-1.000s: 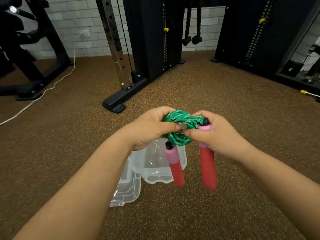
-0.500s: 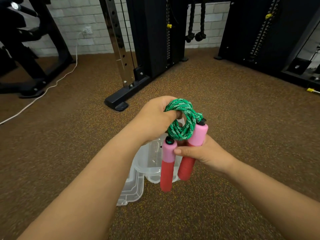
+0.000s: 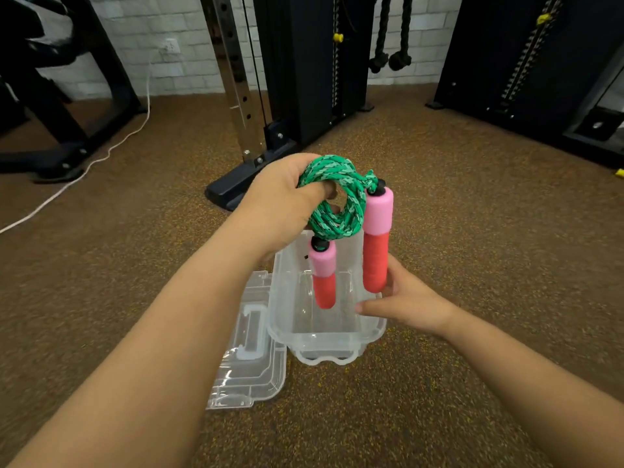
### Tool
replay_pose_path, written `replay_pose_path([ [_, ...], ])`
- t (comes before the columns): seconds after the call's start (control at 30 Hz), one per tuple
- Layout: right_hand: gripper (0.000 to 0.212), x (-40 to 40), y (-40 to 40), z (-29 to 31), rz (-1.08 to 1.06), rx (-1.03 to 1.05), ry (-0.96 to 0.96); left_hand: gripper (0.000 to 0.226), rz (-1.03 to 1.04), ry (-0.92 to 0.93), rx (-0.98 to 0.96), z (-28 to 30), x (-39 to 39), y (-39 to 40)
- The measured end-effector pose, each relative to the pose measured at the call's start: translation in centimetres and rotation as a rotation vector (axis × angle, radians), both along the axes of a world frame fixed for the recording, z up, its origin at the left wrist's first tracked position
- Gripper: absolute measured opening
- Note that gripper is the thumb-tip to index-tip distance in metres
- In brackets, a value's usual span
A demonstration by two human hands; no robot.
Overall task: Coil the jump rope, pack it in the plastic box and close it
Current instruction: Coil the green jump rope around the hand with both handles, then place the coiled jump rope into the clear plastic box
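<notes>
**Head count, gym floor**

One jump rope, green cord in one coil, mid-frame. Two handles on it: shorter-looking one hanging center, longer one just to its right. Both pink on top, red below.

Two hands: left hand at center, right hand lower right of center.

One clear plastic box on the floor, bottom center. One clear lid beside it, to its left.

Two black knotted rope ends hanging at top, right of center. One white cable across upper left. One wall socket, upper left. Two yellow pins up top, a third yellow bit at far right edge.
</notes>
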State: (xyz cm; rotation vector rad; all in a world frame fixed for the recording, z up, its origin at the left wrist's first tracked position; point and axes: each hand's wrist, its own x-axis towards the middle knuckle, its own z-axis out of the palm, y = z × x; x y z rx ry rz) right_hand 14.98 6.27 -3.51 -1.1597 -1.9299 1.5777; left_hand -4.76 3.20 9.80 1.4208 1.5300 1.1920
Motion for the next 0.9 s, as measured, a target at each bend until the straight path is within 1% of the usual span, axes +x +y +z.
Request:
replay_pose_path([
  [0.03, 0.081, -0.3, 0.0, -0.1, -0.018, 0.011, 0.045, 0.026, 0.0, 0.005, -0.011, -0.2, -0.1, 0.5],
  [0.07, 0.075, -0.7, 0.1, -0.1, -0.037, 0.022, 0.086, 0.024, -0.004, 0.015, -0.028, -0.6, -0.1, 1.0],
  [0.13, 0.054, -1.6, 0.1, 0.0, -0.082, 0.058, 0.161, 0.021, -0.011, 0.024, -0.067, -1.5, -0.1, 1.9],
  [0.2, 0.031, -2.3, 0.3, -0.1, -0.135, 0.102, 0.161, 0.021, -0.008, -0.018, -0.111, -2.5, -0.1, 2.6],
  [0.23, 0.026, -2.7, 0.4, -0.3, -0.15, 0.105, 0.145, 0.022, -0.001, -0.045, -0.14, -3.0, -0.2, 3.0],
  [0.33, 0.031, -3.8, 0.6, -1.7, -0.126, 0.043, 0.091, 0.024, 0.002, -0.09, -0.227, -4.6, -0.6, 4.1],
  [0.5, 0.042, -4.7, 1.1, -3.6, -0.09, -0.081, 0.011, 0.019, 0.001, -0.191, -0.353, -7.6, -1.4, 5.7],
  [0.63, 0.046, -4.5, 1.9, -4.0, -0.106, -0.13, 0.05, 0.015, -0.043, -0.335, -0.41, -9.2, -2.5, 6.8],
  [0.73, 0.043, -4.4, 2.4, -4.2, -0.129, -0.166, 0.027, 0.011, -0.025, -0.4, -0.507, -10.8, -3.2, 7.9],
  [0.8, 0.042, -4.7, 2.8, -4.5, -0.148, -0.169, -0.042, 0.014, 0.028, -0.383, -0.577, -12.6, -3.3, 8.7],
  [0.83, 0.044, -5.0, 2.9, -4.5, -0.137, -0.166, -0.103, 0.015, 0.05, -0.337, -0.604, -13.7, -3.2, 9.0],
  [0.9, 0.037, -5.8, 3.3, -4.4, -0.101, -0.139, -0.255, 0.016, 0.112, -0.228, -0.622, -15.8, -3.0, 9.7],
])
